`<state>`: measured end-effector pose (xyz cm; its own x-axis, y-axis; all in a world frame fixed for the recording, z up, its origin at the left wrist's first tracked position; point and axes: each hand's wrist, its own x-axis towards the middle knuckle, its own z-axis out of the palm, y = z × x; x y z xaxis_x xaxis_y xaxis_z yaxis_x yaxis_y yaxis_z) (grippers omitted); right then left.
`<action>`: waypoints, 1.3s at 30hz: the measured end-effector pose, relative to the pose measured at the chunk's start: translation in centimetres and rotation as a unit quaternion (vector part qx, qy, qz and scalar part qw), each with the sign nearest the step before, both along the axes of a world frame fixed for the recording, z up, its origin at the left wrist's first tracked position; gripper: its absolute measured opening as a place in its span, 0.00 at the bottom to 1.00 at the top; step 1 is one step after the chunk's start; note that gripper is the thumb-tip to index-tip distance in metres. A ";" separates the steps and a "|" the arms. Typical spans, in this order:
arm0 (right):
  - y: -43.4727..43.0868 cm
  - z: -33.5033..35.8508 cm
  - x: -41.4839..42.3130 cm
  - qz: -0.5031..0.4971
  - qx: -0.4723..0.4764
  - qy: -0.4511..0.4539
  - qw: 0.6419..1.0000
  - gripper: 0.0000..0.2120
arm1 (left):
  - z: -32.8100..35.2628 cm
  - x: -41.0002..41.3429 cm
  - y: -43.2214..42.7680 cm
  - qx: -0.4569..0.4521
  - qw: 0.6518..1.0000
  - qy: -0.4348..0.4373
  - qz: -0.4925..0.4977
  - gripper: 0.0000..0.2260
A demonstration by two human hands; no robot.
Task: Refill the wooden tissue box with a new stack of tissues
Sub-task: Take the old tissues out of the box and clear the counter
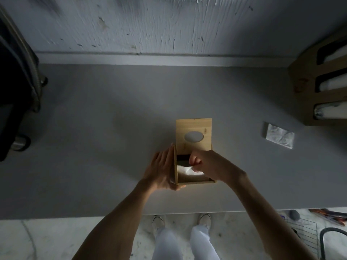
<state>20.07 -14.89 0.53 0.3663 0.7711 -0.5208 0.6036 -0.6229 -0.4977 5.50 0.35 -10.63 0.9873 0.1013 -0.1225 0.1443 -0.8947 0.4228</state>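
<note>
The wooden tissue box (195, 182) stands on the grey table (93, 128) near the front edge. Its sliding lid (194, 126), with an oval hole, is pushed back so the near half is uncovered. White tissue (185, 170) lies inside the box. My left hand (161, 171) lies flat against the box's left wall, fingers straight. My right hand (206, 164) reaches into the opening from the right and pinches the tissue between thumb and fingers. A wrapped pack of tissues (279, 136) lies on the table to the right, apart from both hands.
A wooden rack (304, 94) with white rolls in its slots stands at the right edge. A dark bag (13, 91) sits at the far left. The wall rises behind the table. A wire basket (308, 233) is on the floor at lower right.
</note>
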 end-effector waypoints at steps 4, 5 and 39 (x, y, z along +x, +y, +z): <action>-0.2 -0.8 -2.4 0.017 0.055 -0.149 0.987 0.08 | 0.3 0.1 0.1 0.003 1.000 0.005 0.002 0.58; -0.2 -0.9 -2.9 0.011 0.061 -0.165 0.984 0.09 | 0.4 0.2 0.1 0.006 1.000 0.005 0.000 0.58; 1.1 -2.4 -6.4 -0.024 0.054 -0.152 0.987 0.14 | -0.1 0.0 0.2 0.029 0.999 0.009 -0.010 0.60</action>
